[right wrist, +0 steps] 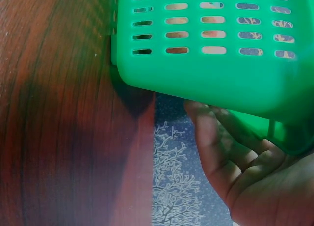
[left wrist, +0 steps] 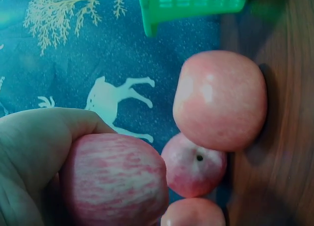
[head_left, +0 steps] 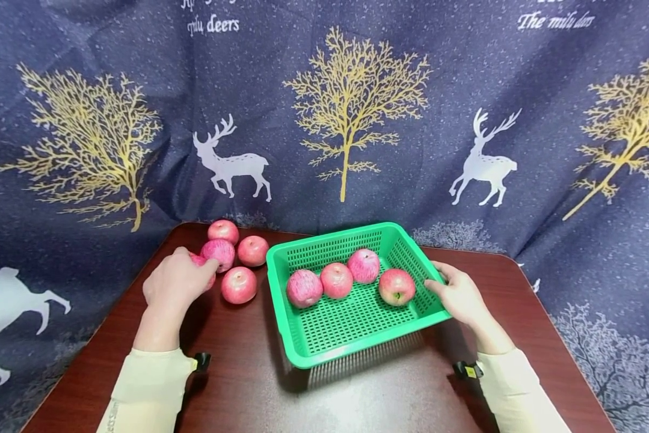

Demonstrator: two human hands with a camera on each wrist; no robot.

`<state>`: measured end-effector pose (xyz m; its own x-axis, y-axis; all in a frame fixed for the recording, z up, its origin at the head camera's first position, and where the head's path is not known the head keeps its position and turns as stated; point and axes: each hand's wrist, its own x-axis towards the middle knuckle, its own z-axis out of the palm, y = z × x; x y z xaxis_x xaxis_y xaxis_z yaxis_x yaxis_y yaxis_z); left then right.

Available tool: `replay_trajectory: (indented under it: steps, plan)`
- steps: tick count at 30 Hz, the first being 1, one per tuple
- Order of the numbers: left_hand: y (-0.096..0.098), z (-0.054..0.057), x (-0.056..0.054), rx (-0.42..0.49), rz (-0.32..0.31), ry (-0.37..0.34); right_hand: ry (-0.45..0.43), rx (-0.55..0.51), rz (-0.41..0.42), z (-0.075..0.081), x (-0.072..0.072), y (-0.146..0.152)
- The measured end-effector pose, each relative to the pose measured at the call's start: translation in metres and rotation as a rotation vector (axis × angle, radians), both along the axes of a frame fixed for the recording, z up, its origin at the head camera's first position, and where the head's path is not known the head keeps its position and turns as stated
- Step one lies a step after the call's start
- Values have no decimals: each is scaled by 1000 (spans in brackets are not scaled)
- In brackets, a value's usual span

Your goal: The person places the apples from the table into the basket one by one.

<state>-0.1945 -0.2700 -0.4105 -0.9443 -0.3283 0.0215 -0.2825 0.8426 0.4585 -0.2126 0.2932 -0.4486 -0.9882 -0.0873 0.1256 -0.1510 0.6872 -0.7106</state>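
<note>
At the left of the head view, my left hand (head_left: 175,278) grips a pink-red apple (left wrist: 115,179), its streaked side showing in the left wrist view. Close by are several more apples, among them a smooth one (head_left: 239,285) and a streaked one (head_left: 218,255). My right hand (head_left: 459,294) holds the right end of a green plastic basket (head_left: 356,352), thumb at the rim and fingers at the outer wall. Inside the basket lie several apples, including a red one with yellow-green near its stem (head_left: 397,287).
The dark reddish-brown table (head_left: 237,373) has the basket at its middle. Behind and beside it hangs a blue cloth (head_left: 313,150) printed with deer and trees. Two more loose apples sit farther back, a rear one (head_left: 223,231) and one by the basket (head_left: 252,251).
</note>
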Motion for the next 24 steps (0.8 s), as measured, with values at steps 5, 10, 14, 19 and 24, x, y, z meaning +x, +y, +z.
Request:
replay_trajectory:
  steps: [5, 10, 14, 19, 24]
  plan:
    - [15, 1, 3, 13, -19, 79, 3, 12, 6, 0, 0, 2]
    - [33, 9, 7, 11, -29, 173, 21, 27, 4, 0, -2, 3]
    - [45, 17, 9, -7, -51, 233, 18, 12, 6, -1, -2, 2]
    - [59, 21, 8, -29, -111, 278, 10, 4, 9, -3, -2, 1]
    - [76, 25, 2, -4, -156, 267, 16, 3, 4, -3, -3, 2]
